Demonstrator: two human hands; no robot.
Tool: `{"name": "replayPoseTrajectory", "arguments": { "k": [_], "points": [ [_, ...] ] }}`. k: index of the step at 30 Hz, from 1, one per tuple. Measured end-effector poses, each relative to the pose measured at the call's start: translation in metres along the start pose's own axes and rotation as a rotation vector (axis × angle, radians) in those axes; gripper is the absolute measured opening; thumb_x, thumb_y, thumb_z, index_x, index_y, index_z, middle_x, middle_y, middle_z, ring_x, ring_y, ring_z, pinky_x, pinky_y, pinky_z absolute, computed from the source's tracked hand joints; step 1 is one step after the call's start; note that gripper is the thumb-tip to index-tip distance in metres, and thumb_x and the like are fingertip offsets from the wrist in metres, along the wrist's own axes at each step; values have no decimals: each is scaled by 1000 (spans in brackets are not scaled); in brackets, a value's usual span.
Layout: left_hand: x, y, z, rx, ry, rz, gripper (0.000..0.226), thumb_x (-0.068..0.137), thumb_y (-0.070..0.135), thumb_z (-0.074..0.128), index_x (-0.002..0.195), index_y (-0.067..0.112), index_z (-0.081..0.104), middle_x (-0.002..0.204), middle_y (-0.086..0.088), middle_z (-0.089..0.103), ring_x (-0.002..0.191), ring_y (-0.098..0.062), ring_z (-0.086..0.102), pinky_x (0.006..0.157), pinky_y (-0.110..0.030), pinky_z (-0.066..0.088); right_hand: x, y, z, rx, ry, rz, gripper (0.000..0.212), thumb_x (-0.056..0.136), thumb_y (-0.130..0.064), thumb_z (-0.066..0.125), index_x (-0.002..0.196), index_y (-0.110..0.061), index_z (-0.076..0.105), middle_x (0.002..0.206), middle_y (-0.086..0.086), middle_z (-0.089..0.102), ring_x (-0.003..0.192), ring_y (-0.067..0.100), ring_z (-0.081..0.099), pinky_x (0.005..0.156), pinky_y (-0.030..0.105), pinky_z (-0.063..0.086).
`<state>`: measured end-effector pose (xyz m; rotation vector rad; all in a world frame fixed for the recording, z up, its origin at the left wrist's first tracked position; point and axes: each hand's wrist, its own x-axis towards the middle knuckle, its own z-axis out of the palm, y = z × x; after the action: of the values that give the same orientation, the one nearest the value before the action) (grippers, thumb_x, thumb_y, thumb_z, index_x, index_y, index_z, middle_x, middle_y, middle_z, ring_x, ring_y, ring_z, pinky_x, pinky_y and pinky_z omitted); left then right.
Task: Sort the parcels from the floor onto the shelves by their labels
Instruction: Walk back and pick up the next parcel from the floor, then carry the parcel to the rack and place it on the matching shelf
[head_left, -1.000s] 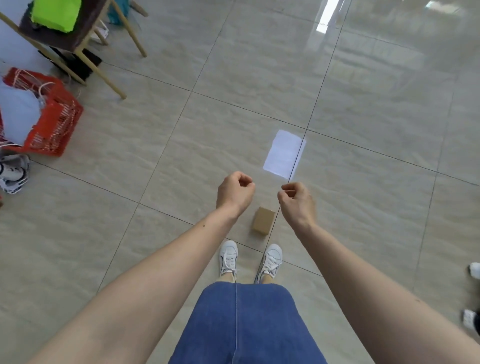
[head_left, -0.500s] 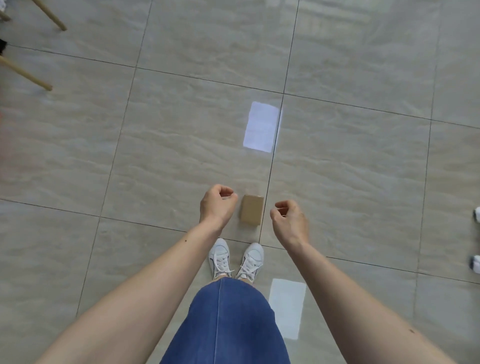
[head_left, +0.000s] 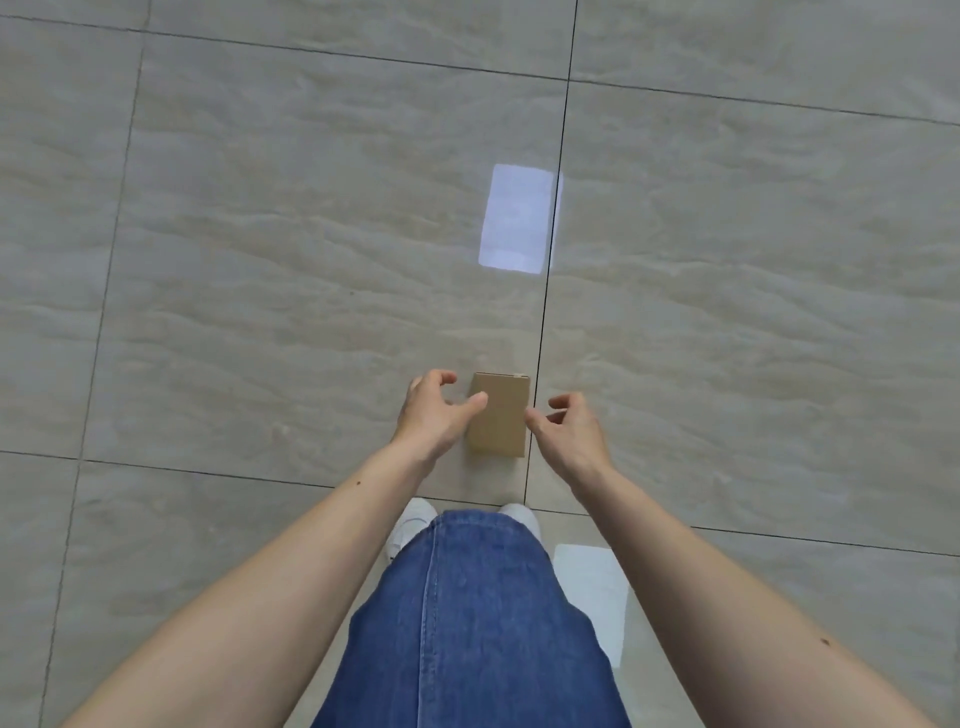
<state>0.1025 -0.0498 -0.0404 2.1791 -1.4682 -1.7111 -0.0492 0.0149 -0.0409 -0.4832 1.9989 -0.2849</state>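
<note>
Reaching for pickup: both hands, left (head_left: 434, 415) and right (head_left: 569, 431), are spreading open, flanking cardboard parcel (head_left: 500, 418) on floor (head_left: 260, 260); next, closing on its sides, lifting.

The parcel (head_left: 500, 414) lies on the floor (head_left: 260, 260) just beyond my shoes (head_left: 410, 522), between my left hand (head_left: 435, 413) and right hand (head_left: 569, 431), with a light patch (head_left: 517, 217) farther off
</note>
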Motion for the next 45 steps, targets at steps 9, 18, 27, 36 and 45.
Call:
{"name": "replayPoseTrajectory", "arguments": {
  "k": [9, 18, 27, 36, 45],
  "points": [
    [107, -66, 48, 47, -258, -91, 96, 80, 38, 77, 153, 19, 18, 161, -9, 24, 144, -26, 32, 111, -41, 33, 107, 56, 56, -54, -87, 39, 85, 83, -57, 66, 143, -6, 36, 143, 18, 50, 130, 33, 49, 107, 44, 42],
    [144, -86, 81, 2, -294, -124, 64, 89, 34, 68, 141, 11, 37, 141, -11, 52, 113, -22, 56, 85, -30, 44, 154, 72, 77, -113, -125, 26, 68, 84, -56, 65, 124, -1, 57, 125, 18, 65, 115, 34, 60, 98, 42, 49],
    [135, -69, 81, -20, -224, -80, 46, 90, 27, 67, 131, 11, 52, 129, -10, 62, 115, -27, 61, 101, -43, 50, 145, 58, 79, -18, -80, -9, 45, 87, -40, 67, 118, -8, 66, 112, 10, 72, 105, 29, 66, 91, 41, 53],
    [63, -1, 32, -30, -120, -62, 49, 88, 35, 66, 130, 13, 52, 126, -9, 64, 115, -28, 61, 100, -45, 49, 76, -3, 28, 68, -90, -64, 43, 85, -42, 68, 116, -11, 67, 108, 9, 73, 101, 28, 68, 91, 46, 54],
    [-54, 96, -30, -67, -90, -28, 45, 87, 34, 67, 126, 14, 56, 121, -8, 66, 111, -28, 62, 98, -47, 51, -44, -73, -55, 78, -53, -99, 47, 85, -45, 67, 118, -11, 66, 112, 10, 72, 105, 29, 66, 92, 46, 52]
  ]
}}
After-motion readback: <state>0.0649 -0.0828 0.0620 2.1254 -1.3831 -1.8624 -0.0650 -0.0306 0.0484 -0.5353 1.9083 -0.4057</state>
